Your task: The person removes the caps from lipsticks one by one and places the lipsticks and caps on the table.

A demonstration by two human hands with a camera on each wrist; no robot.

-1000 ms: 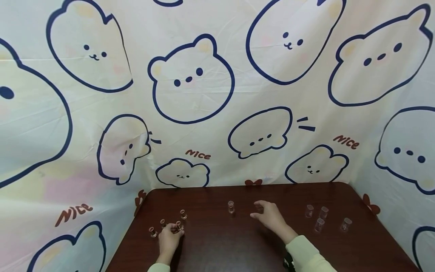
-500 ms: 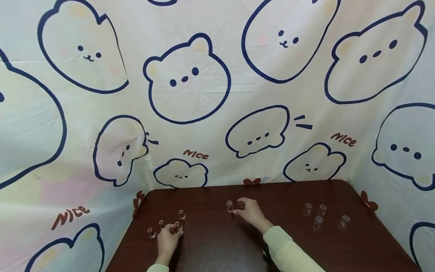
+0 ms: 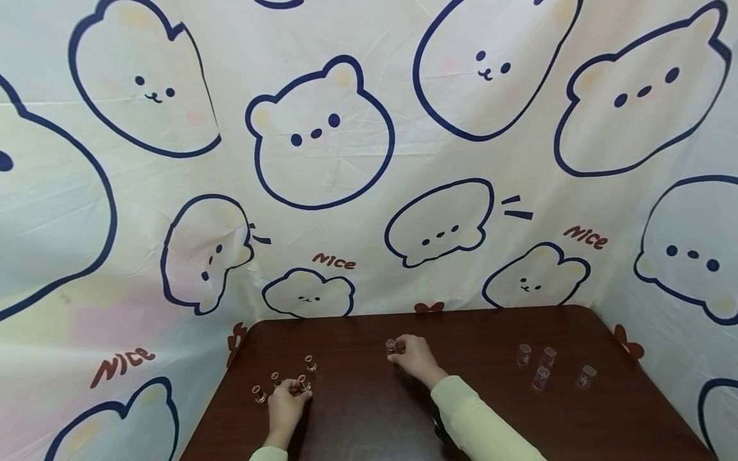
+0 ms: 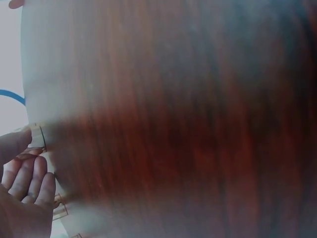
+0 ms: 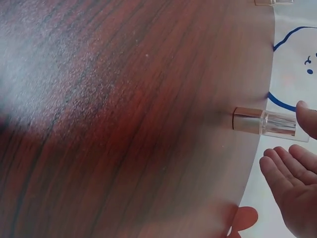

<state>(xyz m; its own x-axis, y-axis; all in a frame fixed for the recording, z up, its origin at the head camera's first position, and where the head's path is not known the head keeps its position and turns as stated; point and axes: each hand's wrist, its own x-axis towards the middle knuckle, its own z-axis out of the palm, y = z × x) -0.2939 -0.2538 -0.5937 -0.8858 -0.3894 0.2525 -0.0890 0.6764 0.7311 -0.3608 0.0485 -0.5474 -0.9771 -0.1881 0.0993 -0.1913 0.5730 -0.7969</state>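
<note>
In the head view my left hand (image 3: 284, 406) holds a small clear tube with a gold rim (image 3: 303, 383), one of several on the left of the table. The left wrist view shows its thumb (image 4: 17, 144) against that tube. My right hand (image 3: 416, 358) is at a lone lipstick tube (image 3: 391, 346) near the table's back middle, thumb and finger around its upper part. In the right wrist view this lipstick tube (image 5: 247, 120) has a shiny gold-brown base and a clear cap (image 5: 280, 124). It stands upright on the table. The index finger is hidden there.
Other gold-rimmed tubes (image 3: 259, 394) stand around the left hand. Several clear caps (image 3: 541, 378) stand in a loose group at the right of the dark brown table (image 3: 357, 416). A cloth with cartoon bears (image 3: 323, 160) hangs behind and at both sides.
My right hand has moved left across the table to the lone lipstick tube, its fingers closing in around the top. The left hand has stayed at the same tube.
</note>
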